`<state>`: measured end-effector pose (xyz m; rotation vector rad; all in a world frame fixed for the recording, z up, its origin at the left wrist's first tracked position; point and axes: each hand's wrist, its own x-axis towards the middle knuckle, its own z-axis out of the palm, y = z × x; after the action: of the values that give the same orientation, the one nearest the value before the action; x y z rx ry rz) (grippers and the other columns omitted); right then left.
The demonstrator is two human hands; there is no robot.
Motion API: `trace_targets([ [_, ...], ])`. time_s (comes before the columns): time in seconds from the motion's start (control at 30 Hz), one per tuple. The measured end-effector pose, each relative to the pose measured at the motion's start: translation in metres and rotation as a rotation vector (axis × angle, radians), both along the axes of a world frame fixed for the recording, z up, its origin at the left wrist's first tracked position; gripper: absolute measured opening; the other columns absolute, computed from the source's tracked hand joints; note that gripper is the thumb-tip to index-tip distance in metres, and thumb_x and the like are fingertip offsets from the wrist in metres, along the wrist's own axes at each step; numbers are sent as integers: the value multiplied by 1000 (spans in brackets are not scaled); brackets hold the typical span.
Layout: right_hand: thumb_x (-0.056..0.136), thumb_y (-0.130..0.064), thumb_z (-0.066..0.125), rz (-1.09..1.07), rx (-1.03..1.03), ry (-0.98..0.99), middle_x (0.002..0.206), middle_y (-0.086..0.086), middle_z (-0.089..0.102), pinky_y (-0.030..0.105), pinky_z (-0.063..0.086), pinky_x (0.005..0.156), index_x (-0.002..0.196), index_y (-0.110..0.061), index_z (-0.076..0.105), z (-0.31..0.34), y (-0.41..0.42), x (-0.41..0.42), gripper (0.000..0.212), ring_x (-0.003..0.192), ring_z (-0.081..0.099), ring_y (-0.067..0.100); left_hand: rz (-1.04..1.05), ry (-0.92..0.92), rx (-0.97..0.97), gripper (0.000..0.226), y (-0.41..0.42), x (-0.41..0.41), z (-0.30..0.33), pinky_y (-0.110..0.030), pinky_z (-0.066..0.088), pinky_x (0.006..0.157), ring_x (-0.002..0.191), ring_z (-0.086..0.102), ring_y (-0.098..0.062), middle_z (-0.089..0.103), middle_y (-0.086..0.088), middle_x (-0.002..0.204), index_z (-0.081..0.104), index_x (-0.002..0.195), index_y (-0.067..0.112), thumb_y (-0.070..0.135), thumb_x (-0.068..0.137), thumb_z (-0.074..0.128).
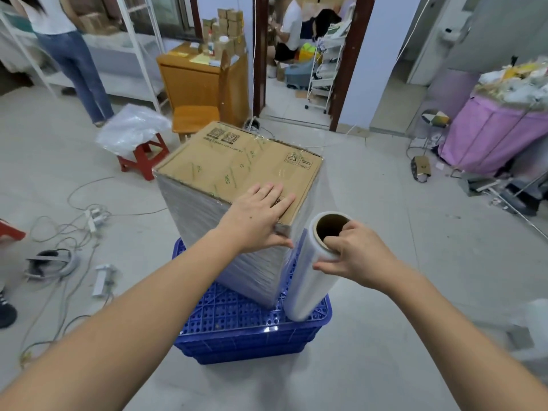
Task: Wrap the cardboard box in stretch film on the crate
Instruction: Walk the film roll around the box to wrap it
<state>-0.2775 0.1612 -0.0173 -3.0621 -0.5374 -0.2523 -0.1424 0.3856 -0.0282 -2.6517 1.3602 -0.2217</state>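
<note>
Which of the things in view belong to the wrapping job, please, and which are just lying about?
Job: box, film roll, crate, left hand, right hand.
Lying about: red stool, plastic bag, cables, wooden chair.

Open floor right of crate (252, 339); red stool (144, 158), wooden chair (195, 118) behind box (237, 170); cables (74, 221) left

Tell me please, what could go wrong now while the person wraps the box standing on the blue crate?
1. The cardboard box is tall and stands on a smaller blue crate; only the left hand lies flat on its top, so pulling the film could tip or turn it.
2. The right hand holds the film roll only at its top end; it might slip.
3. Cables on the floor could trip the person.
</note>
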Motion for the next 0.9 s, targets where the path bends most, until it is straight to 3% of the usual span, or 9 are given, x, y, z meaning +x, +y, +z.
trace_targets([
  [0.13,88,-41,55,-175,10,132,65,-5,44,30,32,63,80,-18,37,11,14,-3,30,79,46,23,12,-6,-16,115,-2,-1,-1,-48,16,128,156,23,-34,23,-17,168,17,165,17,94,80,31],
  [0.2,84,-28,50,-217,-10,142,62,-3,44,26,22,54,84,-17,32,15,23,-6,22,76,50,27,16,-7,-25,116,-1,-1,-3,-48,17,128,155,25,-34,25,-18,168,19,164,17,95,79,30],
  [0.3,83,-64,56,-287,-45,129,63,-6,48,26,26,60,84,-20,36,21,37,-6,48,75,57,24,35,20,-24,118,-1,-4,-1,-47,13,129,157,19,-33,20,-16,170,14,165,19,94,76,29],
  [0.37,82,-83,36,-363,-76,74,66,-5,50,30,30,66,79,-21,41,21,41,-2,62,75,57,21,47,62,-21,120,-2,-5,3,-45,8,129,158,13,-31,14,-14,171,10,166,21,94,74,33],
  [0.43,89,-77,25,-395,-103,70,67,-4,50,30,29,67,78,-21,43,21,43,0,60,74,55,21,35,114,-33,121,-2,-3,8,-43,5,129,159,9,-29,10,-13,172,10,166,22,91,74,45],
  [0.53,96,-66,31,-361,-82,142,66,-5,46,31,30,66,78,-21,41,25,43,-2,50,73,51,22,-19,223,-26,117,3,8,17,-40,3,129,159,5,-25,7,-8,173,10,166,25,81,77,61],
  [0.7,98,-34,51,-409,67,348,80,0,52,32,32,64,91,-16,40,34,39,-9,23,81,50,23,-195,117,49,111,13,38,36,-46,45,112,145,33,-23,25,2,168,16,163,33,86,75,60],
  [0.8,94,-22,50,-466,169,381,80,2,56,38,42,58,98,-18,40,39,43,-8,11,76,54,25,-307,108,58,108,14,54,35,-48,29,123,152,25,-25,20,0,171,12,163,33,93,78,45],
  [0.9,87,-63,52,-617,179,257,75,-5,52,35,36,63,98,-22,43,29,63,-1,43,78,49,21,-332,189,24,107,13,61,24,-52,11,128,159,7,-21,11,-1,173,12,164,32,92,81,42],
])
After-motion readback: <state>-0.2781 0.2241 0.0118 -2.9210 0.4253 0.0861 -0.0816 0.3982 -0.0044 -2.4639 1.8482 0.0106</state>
